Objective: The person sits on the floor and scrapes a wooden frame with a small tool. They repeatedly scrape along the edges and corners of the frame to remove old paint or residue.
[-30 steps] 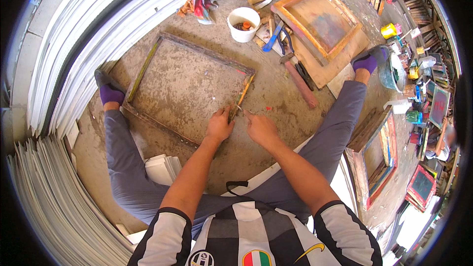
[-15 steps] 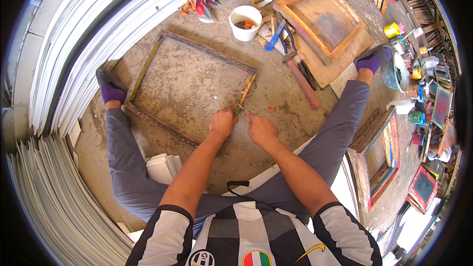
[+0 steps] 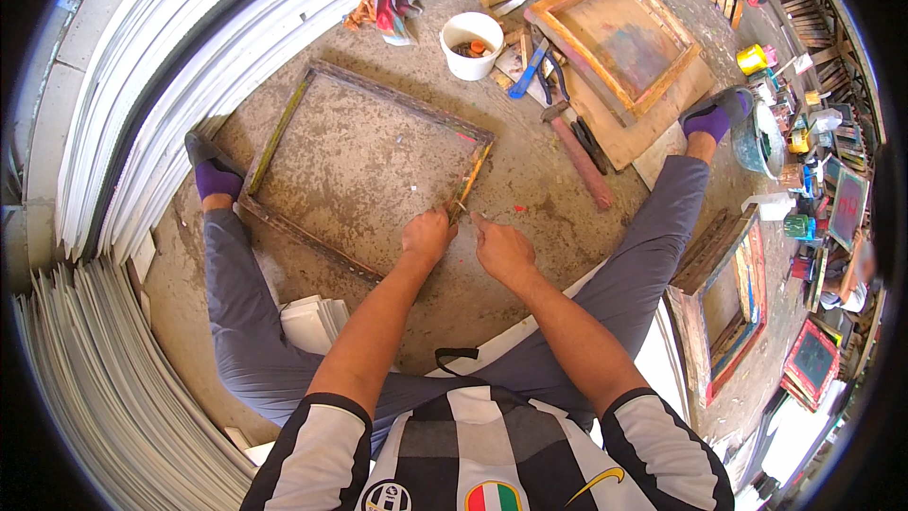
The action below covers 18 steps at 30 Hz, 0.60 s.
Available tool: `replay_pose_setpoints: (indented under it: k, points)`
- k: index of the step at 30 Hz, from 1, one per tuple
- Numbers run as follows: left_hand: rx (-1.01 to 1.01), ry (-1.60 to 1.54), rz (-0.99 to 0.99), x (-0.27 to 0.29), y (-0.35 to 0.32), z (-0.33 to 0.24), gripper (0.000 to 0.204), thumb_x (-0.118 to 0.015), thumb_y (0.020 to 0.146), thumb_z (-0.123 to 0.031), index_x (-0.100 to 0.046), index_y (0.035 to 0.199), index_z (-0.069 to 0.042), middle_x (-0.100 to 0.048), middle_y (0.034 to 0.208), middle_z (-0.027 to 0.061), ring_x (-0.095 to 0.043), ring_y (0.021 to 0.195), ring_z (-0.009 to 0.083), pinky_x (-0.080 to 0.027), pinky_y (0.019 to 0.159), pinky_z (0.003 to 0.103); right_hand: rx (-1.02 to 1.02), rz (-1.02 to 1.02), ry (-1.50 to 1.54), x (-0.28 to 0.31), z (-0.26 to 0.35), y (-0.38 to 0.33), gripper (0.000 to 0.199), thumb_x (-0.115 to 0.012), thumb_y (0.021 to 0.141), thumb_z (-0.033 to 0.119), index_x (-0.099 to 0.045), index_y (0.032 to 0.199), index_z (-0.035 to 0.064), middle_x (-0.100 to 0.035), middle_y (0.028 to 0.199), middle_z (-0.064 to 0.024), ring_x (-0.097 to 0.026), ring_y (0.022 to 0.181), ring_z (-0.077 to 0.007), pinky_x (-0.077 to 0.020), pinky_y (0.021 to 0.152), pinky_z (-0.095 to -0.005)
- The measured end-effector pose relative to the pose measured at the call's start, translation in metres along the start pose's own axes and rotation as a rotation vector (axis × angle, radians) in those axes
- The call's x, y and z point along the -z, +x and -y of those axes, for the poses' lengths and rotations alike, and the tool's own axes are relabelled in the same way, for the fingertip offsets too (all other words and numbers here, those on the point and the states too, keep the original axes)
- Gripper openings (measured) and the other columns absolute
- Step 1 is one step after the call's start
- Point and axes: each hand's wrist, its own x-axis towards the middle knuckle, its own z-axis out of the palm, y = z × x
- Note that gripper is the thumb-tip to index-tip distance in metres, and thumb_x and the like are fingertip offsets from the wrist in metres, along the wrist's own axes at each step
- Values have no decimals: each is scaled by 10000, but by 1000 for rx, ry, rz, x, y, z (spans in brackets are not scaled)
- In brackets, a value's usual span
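The black-and-white shirt (image 3: 478, 440) bears a round crest (image 3: 387, 496), a red, white and green badge (image 3: 494, 496) and a yellow curved mark (image 3: 594, 485). Red marking (image 3: 852, 199), too small to read, stands on a grey framed panel (image 3: 845, 218).

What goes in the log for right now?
left hand: gripping wooden frame | right hand: close beside it, grip unclear | floor: reddish-handled hammer, white bucket
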Motion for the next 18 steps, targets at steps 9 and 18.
replay_pose_setpoints:
  k: [9, 18]
  points:
    - [-5, 2, 18, -1, 2, 1, 450, -697, 922, -392, -637, 1101, 17, -726, 969, 240, -723, 914, 410, -591, 804, 498, -8, 8, -16, 1, 2, 1, 461, -515, 956, 191, -605, 1408, 190, -728, 963, -240, -712, 919, -433, -553, 807, -564]
    - [-36, 18, 24, -4, 5, 6, 400, -681, 918, -330, -631, 1132, 4, -708, 1041, 250, -710, 963, 412, -586, 833, 495, 46, 70, -239, 2, 35, 9, 408, -525, 930, 137, -609, 1314, 27, -736, 1017, -230, -727, 934, -383, -581, 807, -521]
